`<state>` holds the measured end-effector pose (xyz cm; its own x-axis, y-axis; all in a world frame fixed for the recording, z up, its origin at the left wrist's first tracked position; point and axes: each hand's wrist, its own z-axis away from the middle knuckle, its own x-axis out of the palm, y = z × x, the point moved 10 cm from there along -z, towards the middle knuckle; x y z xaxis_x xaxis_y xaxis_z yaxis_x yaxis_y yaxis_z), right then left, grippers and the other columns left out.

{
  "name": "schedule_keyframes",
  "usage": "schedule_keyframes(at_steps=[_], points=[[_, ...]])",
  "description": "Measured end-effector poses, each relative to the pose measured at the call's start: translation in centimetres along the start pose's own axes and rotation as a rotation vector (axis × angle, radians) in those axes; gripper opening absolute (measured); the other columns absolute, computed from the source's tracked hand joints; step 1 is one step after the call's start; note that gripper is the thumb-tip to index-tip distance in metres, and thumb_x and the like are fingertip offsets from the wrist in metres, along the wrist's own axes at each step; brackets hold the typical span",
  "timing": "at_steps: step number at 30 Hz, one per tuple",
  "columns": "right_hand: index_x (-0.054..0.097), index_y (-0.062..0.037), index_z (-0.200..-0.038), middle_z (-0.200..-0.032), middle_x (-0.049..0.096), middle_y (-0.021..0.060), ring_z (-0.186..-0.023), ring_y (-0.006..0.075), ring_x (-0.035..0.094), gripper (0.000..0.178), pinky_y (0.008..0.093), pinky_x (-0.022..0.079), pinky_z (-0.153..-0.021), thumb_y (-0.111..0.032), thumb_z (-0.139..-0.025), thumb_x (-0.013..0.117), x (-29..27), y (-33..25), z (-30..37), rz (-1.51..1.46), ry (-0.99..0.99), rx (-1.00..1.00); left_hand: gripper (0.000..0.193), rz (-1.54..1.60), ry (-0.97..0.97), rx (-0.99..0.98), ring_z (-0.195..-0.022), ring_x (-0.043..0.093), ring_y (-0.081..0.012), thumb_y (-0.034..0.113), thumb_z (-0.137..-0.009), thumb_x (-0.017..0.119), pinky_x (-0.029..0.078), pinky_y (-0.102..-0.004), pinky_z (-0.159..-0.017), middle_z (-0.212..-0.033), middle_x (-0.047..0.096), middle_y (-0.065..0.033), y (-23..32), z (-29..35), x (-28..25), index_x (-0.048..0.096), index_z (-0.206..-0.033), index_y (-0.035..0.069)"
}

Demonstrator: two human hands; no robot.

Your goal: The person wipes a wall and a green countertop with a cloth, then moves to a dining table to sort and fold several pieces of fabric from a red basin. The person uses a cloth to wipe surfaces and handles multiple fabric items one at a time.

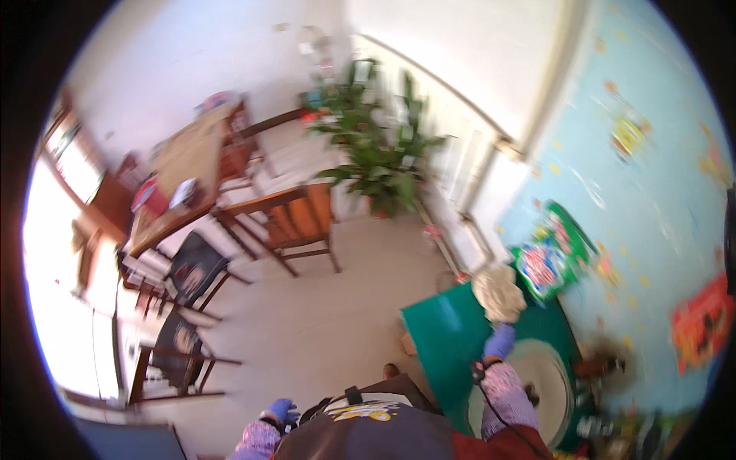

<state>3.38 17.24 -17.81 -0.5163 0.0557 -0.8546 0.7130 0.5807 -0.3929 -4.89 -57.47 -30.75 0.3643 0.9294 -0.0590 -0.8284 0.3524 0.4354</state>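
My right hand (500, 342), in a purple-blue glove, reaches over a green counter (437, 330) at the right. Its fingertips meet the lower edge of a crumpled cream cloth (498, 293) and appear closed on it; blur softens the detail. Under my right forearm lies a round whitish basin (566, 383) with something dark inside. A green and white plastic bag (546, 257) stands behind the cloth, against the wall. My left hand (282, 412), gloved alike, hangs low beside my dark apron (368, 433). Its fingers are apart, and nothing shows in them.
Potted plants (383, 161) stand by the far wall. At the left are a long wooden table (192, 157), a wooden chair (287, 222) and dark-seated chairs (195, 264). A dark-handled object (602, 368) and small items lie at the counter's right edge.
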Motion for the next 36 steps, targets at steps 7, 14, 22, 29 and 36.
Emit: schedule_keyframes(at_steps=[7, 14, 22, 29, 36], points=[[0.067, 0.0003, -0.110, -0.112, 0.064, 0.0236, -0.095, 0.0377, 0.063, 0.025, 0.0425, 0.049, -0.081, -0.005, -0.092, 0.051, 2.3, 3.1, -4.2, -0.399, -0.100, 0.203, 0.043, 0.033, 0.160, -0.078, -0.103, 0.066, -0.0330, 0.026, -0.100, 0.046, 0.057, -0.0426, -0.079, -0.132, 0.056, -0.0125, 3.5, 0.8, -2.0, 0.044, -0.137, 0.006], [0.055, 0.0055, -0.129, -0.133, 0.056, 0.0231, -0.119, 0.0315, 0.057, 0.035, 0.0365, 0.045, -0.100, -0.007, -0.098, 0.047, 4.9, 7.7, -4.8, -0.586, -0.093, 0.245, 0.045, 0.171, 0.134, -0.019, -0.100, 0.067, -0.0326, 0.023, -0.096, 0.054, 0.058, -0.0427, -0.078, -0.124, 0.059, -0.0126, 5.2, -0.6, -0.5, 0.046, -0.138, 0.008], [0.051, 0.0040, -0.133, -0.129, 0.058, 0.0206, -0.118, 0.0339, 0.056, 0.041, 0.0383, 0.043, -0.101, -0.011, -0.095, 0.050, 0.5, -9.4, -2.4, -0.323, -0.114, -0.318, 0.040, 0.117, 0.156, -0.097, -0.106, 0.066, -0.0319, 0.023, -0.097, 0.048, 0.057, -0.0473, -0.075, -0.122, 0.062, -0.0160, 0.9, -1.2, 0.7, 0.050, -0.134, 0.006], [0.051, 0.0033, -0.133, -0.130, 0.058, 0.0201, -0.119, 0.0334, 0.055, 0.041, 0.0382, 0.042, -0.102, -0.012, -0.095, 0.050, 1.6, -24.7, 2.0, -0.352, -0.310, -0.540, 0.039, -0.712, 0.046, 0.342, -0.102, 0.068, -0.0321, 0.024, -0.097, 0.052, 0.057, -0.0456, -0.078, -0.125, 0.061, -0.0168, 2.7, -4.3, -1.0, 0.054, -0.127, -0.002], [0.051, 0.0025, -0.134, -0.131, 0.057, 0.0196, -0.120, 0.0329, 0.054, 0.041, 0.0382, 0.041, -0.103, -0.012, -0.095, 0.050, 4.6, -36.4, 7.9, -0.405, -0.480, -0.791, 0.025, -0.637, 0.391, 0.419, -0.090, 0.071, -0.0265, 0.010, -0.087, 0.065, 0.058, -0.0396, -0.065, -0.107, 0.065, -0.0157, 3.8, -2.4, -5.4, 0.061, -0.110, 0.003]])
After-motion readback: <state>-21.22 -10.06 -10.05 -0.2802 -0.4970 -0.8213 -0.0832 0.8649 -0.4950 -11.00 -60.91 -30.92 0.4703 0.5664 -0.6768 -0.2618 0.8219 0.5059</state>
